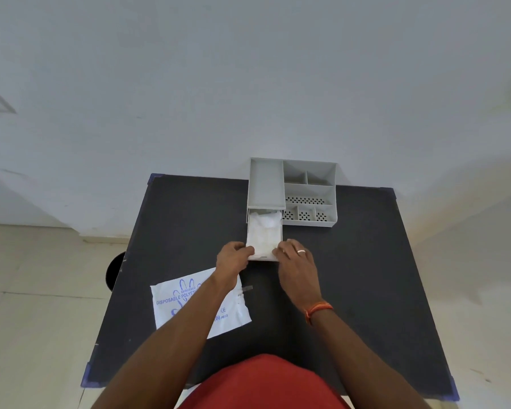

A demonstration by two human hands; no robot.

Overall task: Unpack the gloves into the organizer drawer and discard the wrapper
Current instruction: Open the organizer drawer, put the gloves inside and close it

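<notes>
Red-clothed torso [263,385] at the bottom edge, nearest the lens; two bare forearms reach forward from it over one black table [351,290].

One wrapper [189,302], white with blue print, lies flat on the table below and to the left of the left hand; the left forearm crosses over it. One small strip of tape [246,288] just past its upper right corner.

One orange thread band [317,309] on the right wrist; one ring [301,251] on a right finger.

Left hand [233,261]: fingers curled narrow, pinching the drawer's near left corner. Right hand [297,261]: fingers bent, tips on the near right corner. Both hands touch the one drawer [261,258], pulled out toward the person.

Gloves [264,231]: a pale crumpled wad inside the drawer, between and just beyond the two hands; count cannot be told.

Beyond the hands, one grey organizer [292,190]: one long tray over the drawer, and on the right six open compartments, four with perforated floors. It stands at the table's far edge against the wall [248,84].

One dark round object [114,270] on the floor, left of the table.
</notes>
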